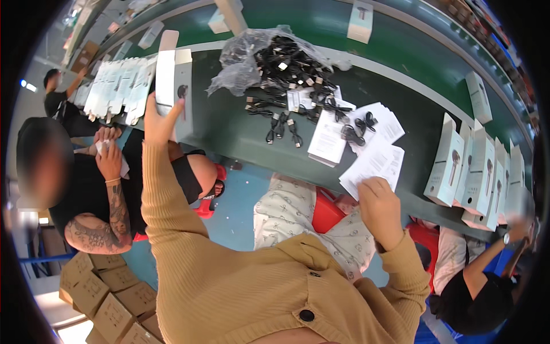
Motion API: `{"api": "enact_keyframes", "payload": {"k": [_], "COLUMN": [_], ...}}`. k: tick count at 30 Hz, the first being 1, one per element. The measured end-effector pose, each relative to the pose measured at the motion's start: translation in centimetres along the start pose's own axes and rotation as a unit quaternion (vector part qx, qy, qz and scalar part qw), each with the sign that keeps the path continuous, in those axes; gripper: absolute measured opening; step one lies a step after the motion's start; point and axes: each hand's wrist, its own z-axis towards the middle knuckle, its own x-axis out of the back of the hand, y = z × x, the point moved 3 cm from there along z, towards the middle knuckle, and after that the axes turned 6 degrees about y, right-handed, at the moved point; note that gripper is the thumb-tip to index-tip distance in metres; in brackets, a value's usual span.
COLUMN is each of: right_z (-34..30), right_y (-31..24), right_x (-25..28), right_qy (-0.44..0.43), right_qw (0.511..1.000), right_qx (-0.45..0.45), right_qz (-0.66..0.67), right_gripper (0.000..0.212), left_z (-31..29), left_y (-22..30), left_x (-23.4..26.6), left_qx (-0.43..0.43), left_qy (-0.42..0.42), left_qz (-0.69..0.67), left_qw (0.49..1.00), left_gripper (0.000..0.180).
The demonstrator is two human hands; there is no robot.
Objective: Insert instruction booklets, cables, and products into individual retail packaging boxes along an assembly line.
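Observation:
My left hand (162,119) grips the lower part of a tall white box (183,71), thumb on its printed side. The box stands upright at the table's left with its top flaps raised. My right hand (380,207) is closed at the near edge of a loose pile of white printed leaflets (378,163), fingertips pinching paper. Beside that pile lies a neater stack of leaflets (327,137). Bundled black USB cables (292,63) spill from a clear plastic bag (235,63) at the back, and a few coiled cables (355,133) rest on the leaflets.
Several white boxes (478,172) stand at the table's right end. Flattened white cartons (120,86) lie at the left. A green conveyor (321,26) carrying boxes runs behind. People sit on both sides; one at left (86,189) holds something white. Brown cartons (109,292) pile at lower left.

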Motion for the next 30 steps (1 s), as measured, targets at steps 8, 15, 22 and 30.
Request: {"api": "enact_keyframes", "payload": {"k": [8, 15, 22, 30], "right_z": [1.7, 2.6, 3.9, 4.7], "right_y": [2.4, 1.1, -0.5, -0.1], "right_x": [5.8, 15.9, 14.7, 12.8], "right_qy": [0.200, 0.295, 0.158, 0.109], "right_qw": [0.972, 0.912, 0.947, 0.963], "right_qx": [-0.086, -0.165, -0.119, -0.141], "right_qz": [-0.088, 0.232, 0.252, 0.201], "right_gripper": [0.009, 0.015, 0.014, 0.013], "left_z": [-15.5, -20.4, -21.7, -23.1], "left_y": [7.5, 13.0, 15.1, 14.5], "left_x": [-2.8, -9.8, -11.6, -12.0], "left_qx": [0.128, 0.204, 0.129, 0.156], "left_qy": [-0.251, -0.469, -0.556, -0.559], "left_qz": [-0.402, -0.492, -0.439, -0.433], "left_qw": [0.871, 0.704, 0.694, 0.689], "left_gripper": [0.080, 0.082, 0.080, 0.085]}}
